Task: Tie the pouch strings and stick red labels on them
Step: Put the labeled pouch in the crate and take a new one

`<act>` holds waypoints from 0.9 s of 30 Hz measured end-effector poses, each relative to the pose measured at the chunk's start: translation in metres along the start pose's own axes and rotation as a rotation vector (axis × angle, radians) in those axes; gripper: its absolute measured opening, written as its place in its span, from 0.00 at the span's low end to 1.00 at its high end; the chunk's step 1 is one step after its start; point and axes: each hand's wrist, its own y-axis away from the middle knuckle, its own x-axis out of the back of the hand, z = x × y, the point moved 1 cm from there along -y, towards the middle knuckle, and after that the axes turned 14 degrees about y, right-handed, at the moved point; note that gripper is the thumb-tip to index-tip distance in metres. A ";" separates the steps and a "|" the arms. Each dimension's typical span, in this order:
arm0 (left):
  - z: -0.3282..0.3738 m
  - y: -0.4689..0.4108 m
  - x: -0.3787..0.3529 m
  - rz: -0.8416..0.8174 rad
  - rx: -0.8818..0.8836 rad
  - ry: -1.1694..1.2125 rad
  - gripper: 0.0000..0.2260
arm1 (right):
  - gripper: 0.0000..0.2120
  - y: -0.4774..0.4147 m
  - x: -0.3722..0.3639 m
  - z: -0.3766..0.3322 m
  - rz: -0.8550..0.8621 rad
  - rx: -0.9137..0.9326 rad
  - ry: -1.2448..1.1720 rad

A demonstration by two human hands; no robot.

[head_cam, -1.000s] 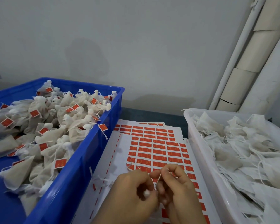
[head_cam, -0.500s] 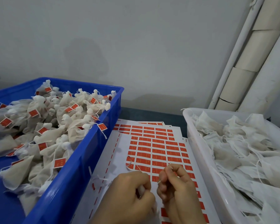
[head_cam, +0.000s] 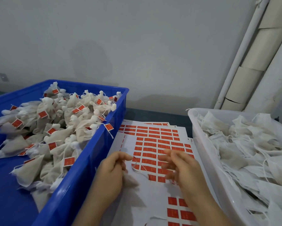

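Note:
My left hand (head_cam: 113, 170) is curled round the neck of a small beige pouch (head_cam: 131, 183) just above the white sheet of red labels (head_cam: 155, 145). A thin white string (head_cam: 137, 168) trails from the pouch to the right over the sheet. To the right of the string, my right hand (head_cam: 177, 165) hovers over the sheet, blurred, fingers spread and apart from the string. It holds nothing that I can see.
A blue crate (head_cam: 94, 149) on the left holds several tied pouches with red labels. A white bin (head_cam: 200, 149) on the right is full of untied pouches. More label sheets lie stacked between them. A grey wall and white pipes stand behind.
Both hands were pressed together working the string. They have now pulled apart: the right hand let go and opened to the right, and the left hand kept the pouch.

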 end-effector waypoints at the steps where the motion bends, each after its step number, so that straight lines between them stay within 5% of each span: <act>1: 0.000 -0.002 0.000 0.063 0.005 -0.053 0.14 | 0.07 -0.007 -0.004 -0.003 0.041 0.055 0.123; 7: -0.002 -0.006 -0.005 0.067 0.036 -0.467 0.07 | 0.12 -0.045 -0.022 -0.003 0.151 0.175 0.571; 13: -0.006 -0.004 -0.006 0.014 0.020 -0.610 0.04 | 0.07 -0.040 -0.021 0.012 -0.350 0.302 0.640; 17: -0.008 -0.002 -0.011 -0.002 0.036 -0.668 0.05 | 0.02 -0.032 -0.027 0.024 -0.249 0.335 0.682; 21: -0.011 0.001 -0.011 -0.038 0.022 -0.708 0.04 | 0.08 -0.030 -0.012 0.023 -0.169 0.249 0.448; 27: -0.013 0.006 -0.016 -0.085 0.003 -0.788 0.09 | 0.07 -0.028 0.004 0.024 -0.095 0.222 0.501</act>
